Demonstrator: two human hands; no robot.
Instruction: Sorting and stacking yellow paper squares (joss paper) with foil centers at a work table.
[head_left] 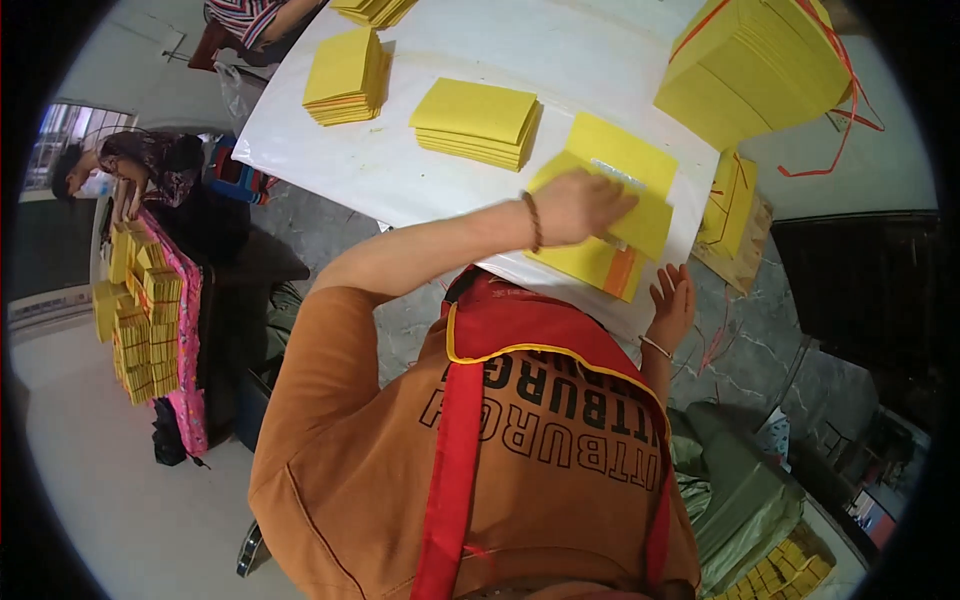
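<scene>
My left hand (582, 205), with a bead bracelet on the wrist, lies with curled fingers on a loose yellow paper sheet (640, 225) and grips it. That sheet overlaps another yellow sheet (625, 150) with a pale foil patch. Both lie at the near right of the white table (420, 180). Under them sits a thin yellow pile with an orange edge (600, 265). My right hand (672, 300), with a thin bangle, is held open with fingers apart at the table's near edge, just below that pile, holding nothing.
Stacks of yellow sheets (478, 122), (345, 78) lie further back on the table. A tall yellow bundle tied with red string (755, 65) stands at the back right. At the left, another person (150, 165) works at several yellow stacks (140, 320) on a pink cloth.
</scene>
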